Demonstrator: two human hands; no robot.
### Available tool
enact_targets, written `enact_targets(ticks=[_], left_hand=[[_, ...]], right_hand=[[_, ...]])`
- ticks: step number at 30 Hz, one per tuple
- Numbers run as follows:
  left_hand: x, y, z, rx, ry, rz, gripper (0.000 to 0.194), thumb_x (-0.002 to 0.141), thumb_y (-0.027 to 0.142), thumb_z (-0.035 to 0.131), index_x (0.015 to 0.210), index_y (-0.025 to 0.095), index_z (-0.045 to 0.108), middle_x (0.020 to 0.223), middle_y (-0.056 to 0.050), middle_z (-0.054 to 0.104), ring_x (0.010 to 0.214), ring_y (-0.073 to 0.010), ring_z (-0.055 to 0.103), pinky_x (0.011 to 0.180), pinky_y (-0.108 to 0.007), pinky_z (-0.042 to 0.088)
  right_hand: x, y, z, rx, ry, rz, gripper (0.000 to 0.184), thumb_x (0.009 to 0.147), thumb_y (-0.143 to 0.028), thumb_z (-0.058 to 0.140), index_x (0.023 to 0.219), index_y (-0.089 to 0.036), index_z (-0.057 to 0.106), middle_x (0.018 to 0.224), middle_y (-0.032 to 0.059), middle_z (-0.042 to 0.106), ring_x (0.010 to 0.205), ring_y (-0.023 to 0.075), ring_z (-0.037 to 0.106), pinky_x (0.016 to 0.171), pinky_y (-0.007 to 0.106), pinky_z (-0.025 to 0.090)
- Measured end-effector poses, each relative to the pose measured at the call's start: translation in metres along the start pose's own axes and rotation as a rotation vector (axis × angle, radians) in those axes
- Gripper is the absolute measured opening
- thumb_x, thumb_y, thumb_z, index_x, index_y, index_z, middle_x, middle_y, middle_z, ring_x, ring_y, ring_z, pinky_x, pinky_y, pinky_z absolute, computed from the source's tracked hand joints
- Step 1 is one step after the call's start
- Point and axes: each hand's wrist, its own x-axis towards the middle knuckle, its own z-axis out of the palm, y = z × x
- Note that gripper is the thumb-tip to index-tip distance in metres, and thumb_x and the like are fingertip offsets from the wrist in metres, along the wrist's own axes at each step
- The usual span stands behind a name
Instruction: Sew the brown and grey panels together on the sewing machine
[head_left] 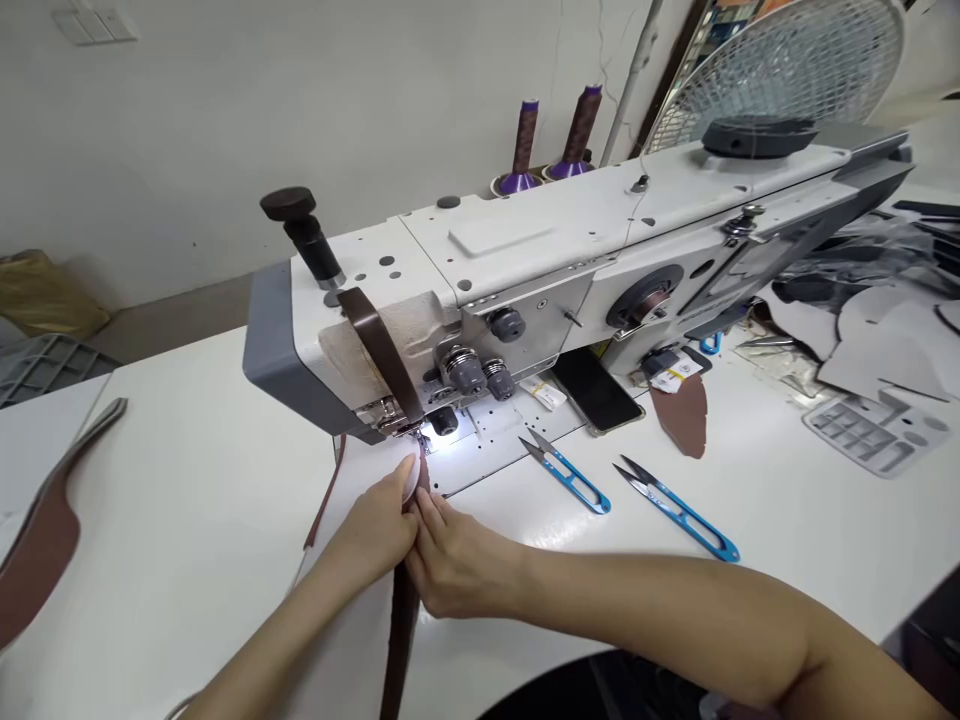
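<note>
My left hand (381, 530) is closed on the edge of a brown leather piece (403, 630), close in front of the presser foot of a white sewing machine (517, 240). Pressed against it, my right hand (465, 555) pinches the same leather from the right side. The leather's pale underside shows by my left fingertips, and a dark brown strip of it hangs down toward the table's front edge. A lamp lights the needle area, where the stitching point is partly hidden. A narrow brown strip (327, 495) lies left of my hands.
Two blue thread snips (577, 480) (686, 515) lie right of my hands. A phone (598, 390) and a brown scrap (681, 415) rest by the machine. Thread cones (525, 145) and a fan (787, 70) stand behind. A curved leather piece (41, 555) lies at left.
</note>
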Motion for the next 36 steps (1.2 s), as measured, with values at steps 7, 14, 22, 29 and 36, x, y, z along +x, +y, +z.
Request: enact_targets(ticks=[7,14,22,29,36], left_hand=[[0.004,0.008,-0.007,0.006,-0.036,-0.006,0.075,0.071,0.008,0.046,0.144,0.018,0.037,0.125,-0.007,0.063,0.112,-0.0236,0.059,0.094,-0.031,0.044],[0.004,0.006,-0.006,0.036,-0.057,0.002,0.082,0.074,0.009,0.046,0.151,0.019,0.021,0.14,-0.009,0.053,0.126,-0.0254,0.051,0.102,-0.034,0.039],[0.012,0.006,-0.011,0.036,-0.12,-0.012,0.082,0.074,0.014,0.047,0.152,0.02,0.02,0.134,-0.013,0.058,0.121,-0.0286,0.055,0.097,-0.037,0.042],[0.014,0.004,-0.01,0.006,-0.142,-0.013,0.084,0.074,0.014,0.045,0.152,0.023,0.017,0.13,-0.012,0.06,0.119,-0.029,0.056,0.094,-0.038,0.043],[0.015,0.005,-0.005,0.028,-0.1,-0.022,0.081,0.076,0.014,0.044,0.152,0.02,0.018,0.128,-0.016,0.061,0.117,-0.03,0.057,0.091,-0.039,0.044]], right_hand=[[0.0,0.004,0.001,-0.031,-0.012,0.014,0.024,0.083,-0.006,0.042,0.093,0.001,0.063,0.088,0.0253,0.07,0.084,0.034,0.069,0.079,0.052,0.054],[0.001,0.004,-0.001,-0.025,0.042,0.009,0.024,0.08,-0.006,0.045,0.091,0.004,0.064,0.088,0.0276,0.069,0.085,0.0376,0.069,0.075,0.052,0.055],[0.003,0.0,-0.005,-0.021,-0.066,-0.013,0.024,0.082,-0.008,0.048,0.094,0.006,0.064,0.087,0.0289,0.068,0.083,0.0384,0.068,0.072,0.056,0.053],[0.003,0.001,-0.004,-0.018,-0.062,0.005,0.025,0.082,-0.008,0.046,0.094,0.006,0.064,0.089,0.0291,0.068,0.085,0.0388,0.068,0.073,0.056,0.053],[0.004,0.002,-0.005,-0.019,-0.028,0.027,0.024,0.078,-0.005,0.046,0.091,0.005,0.065,0.086,0.0289,0.068,0.082,0.039,0.069,0.072,0.055,0.053]])
